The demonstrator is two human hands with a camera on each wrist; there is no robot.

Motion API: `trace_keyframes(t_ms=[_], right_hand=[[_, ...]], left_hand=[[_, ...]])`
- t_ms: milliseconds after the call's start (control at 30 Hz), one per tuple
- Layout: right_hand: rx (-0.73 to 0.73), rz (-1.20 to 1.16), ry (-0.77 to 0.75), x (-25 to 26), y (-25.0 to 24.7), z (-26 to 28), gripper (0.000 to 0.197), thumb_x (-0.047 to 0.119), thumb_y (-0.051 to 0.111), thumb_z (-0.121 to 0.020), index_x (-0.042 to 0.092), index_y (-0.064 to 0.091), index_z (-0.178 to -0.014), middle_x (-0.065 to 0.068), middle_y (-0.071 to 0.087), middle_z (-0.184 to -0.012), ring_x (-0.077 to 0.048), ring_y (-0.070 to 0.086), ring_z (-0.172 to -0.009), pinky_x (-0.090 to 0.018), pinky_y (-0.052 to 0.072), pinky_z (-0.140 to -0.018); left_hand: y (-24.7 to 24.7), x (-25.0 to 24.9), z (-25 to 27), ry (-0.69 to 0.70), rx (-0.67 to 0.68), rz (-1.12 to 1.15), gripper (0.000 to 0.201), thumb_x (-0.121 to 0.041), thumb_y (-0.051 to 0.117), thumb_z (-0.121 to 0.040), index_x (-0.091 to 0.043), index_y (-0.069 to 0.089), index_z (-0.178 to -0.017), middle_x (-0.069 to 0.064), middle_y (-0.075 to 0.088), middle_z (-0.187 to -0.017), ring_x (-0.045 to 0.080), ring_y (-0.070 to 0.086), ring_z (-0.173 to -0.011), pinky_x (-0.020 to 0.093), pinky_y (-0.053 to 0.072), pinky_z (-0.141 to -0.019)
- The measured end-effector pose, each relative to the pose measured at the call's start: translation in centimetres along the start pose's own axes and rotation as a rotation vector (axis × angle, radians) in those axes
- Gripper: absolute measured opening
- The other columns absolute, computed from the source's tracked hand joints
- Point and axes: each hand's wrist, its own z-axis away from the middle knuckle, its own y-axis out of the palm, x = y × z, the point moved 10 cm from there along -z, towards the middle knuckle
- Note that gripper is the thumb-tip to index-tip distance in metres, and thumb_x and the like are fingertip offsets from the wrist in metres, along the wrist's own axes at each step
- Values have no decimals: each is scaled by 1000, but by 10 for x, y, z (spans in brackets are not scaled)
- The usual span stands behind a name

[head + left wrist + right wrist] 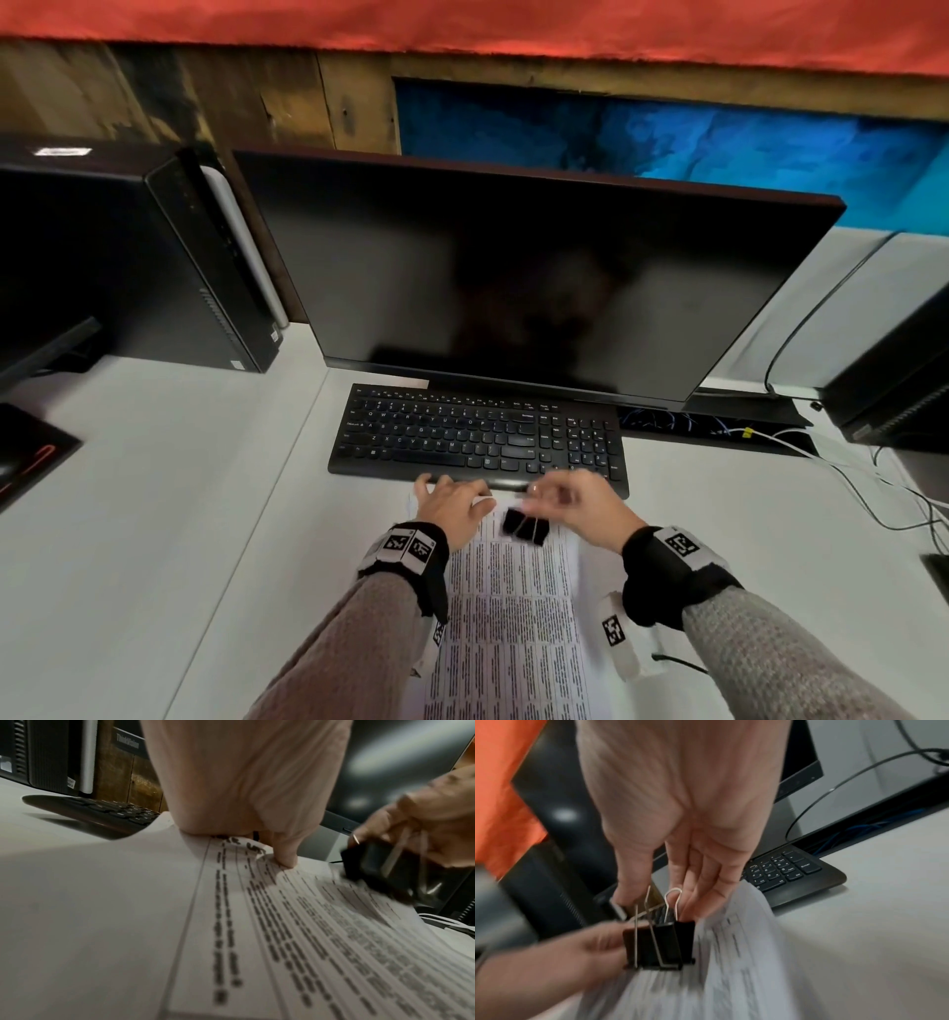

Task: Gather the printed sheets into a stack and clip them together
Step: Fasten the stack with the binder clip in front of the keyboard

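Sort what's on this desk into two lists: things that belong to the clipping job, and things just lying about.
Belongs to the job:
printed sheets, stacked in front of the keyboard
black binder clip, at the stack's top edge
left hand, pressing on the sheets
right hand, pinching the clip's wire handles

Just lying about:
keyboard
monitor
computer tower
cables

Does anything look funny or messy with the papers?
A little: the printed sheets buckle up where the left hand presses them, beside the binder clip the right hand pinches. Nothing looks torn or spilled.
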Motion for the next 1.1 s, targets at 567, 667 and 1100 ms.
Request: trace_keyframes(t_ms=[567, 667, 1100], right_hand=[[-75, -253, -68, 14, -23, -46, 16, 26, 72, -83, 10, 72, -87, -12, 74, -82, -11, 68, -72, -28, 57, -78], [-75, -232, -58, 11, -26, -53, 13, 26, 72, -83, 13, 72, -82, -15, 73, -79, -16, 68, -71, -34, 57, -77], [112, -248, -18, 14, -13, -69, 13, 21, 70, -85, 12, 67, -76, -6, 67, -68, -10, 63, -63, -19, 50, -62]], left_hand=[[-5, -4, 2, 31, -11, 59, 34, -45, 36, -98, -27, 57, -118, -7, 62, -99, 12, 46, -111, 43, 7, -113], [-8, -7, 1, 40, -3, 52, 36, -47, 35, -98, -22, 58, -112, -10, 55, -93, 12, 45, -112, 43, 6, -113], [-10, -6, 2, 39, -1, 85, 36, -47, 37, -97, -21, 59, -109, -14, 51, -89, 12, 46, -111, 44, 7, -114]])
